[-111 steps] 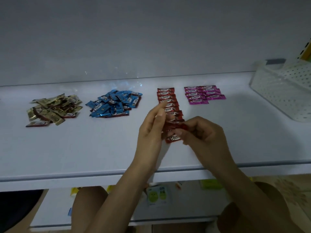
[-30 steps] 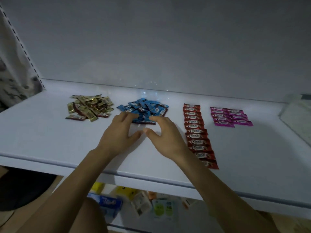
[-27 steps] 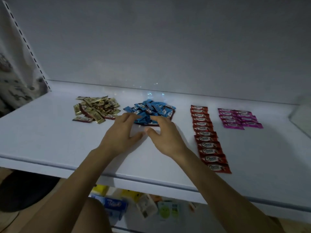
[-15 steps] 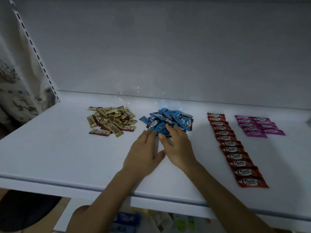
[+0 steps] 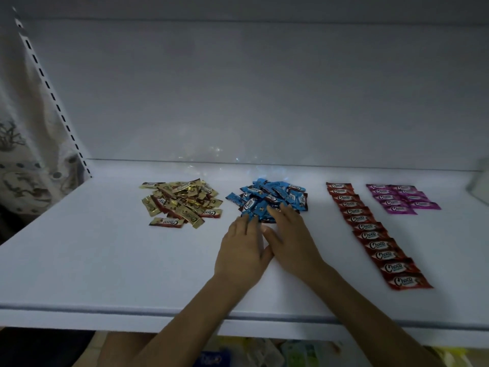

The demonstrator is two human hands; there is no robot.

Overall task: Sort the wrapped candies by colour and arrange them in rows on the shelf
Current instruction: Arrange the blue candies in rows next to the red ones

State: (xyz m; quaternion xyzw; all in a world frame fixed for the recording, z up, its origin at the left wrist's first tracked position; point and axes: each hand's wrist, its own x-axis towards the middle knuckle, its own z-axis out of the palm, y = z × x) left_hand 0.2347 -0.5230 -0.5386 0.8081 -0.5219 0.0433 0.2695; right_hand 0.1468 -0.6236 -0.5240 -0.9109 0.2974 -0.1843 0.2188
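On the white shelf [image 5: 105, 260] lie four groups of wrapped candies. A loose gold pile [image 5: 182, 202] is at the left and a loose blue pile [image 5: 267, 198] in the middle. A single column of red candies [image 5: 370, 231] runs from back to front on the right, and pink candies [image 5: 399, 198] sit in two short rows beyond it. My left hand [image 5: 243, 252] and my right hand [image 5: 291, 239] lie flat side by side, fingers apart, with fingertips on the front edge of the blue pile. Whether a finger pinches a candy is hidden.
A slotted shelf upright [image 5: 53, 94] and patterned cloth [image 5: 21, 165] stand at the left. The corner of a white basket [image 5: 480, 184] shows at the far right. Packaged goods [image 5: 251, 353] sit on the lower shelf below the front edge.
Both hands left the finished red column and moved left to the blue pile, then drew together with fingertips onto its front edge. The view shifted left and up.
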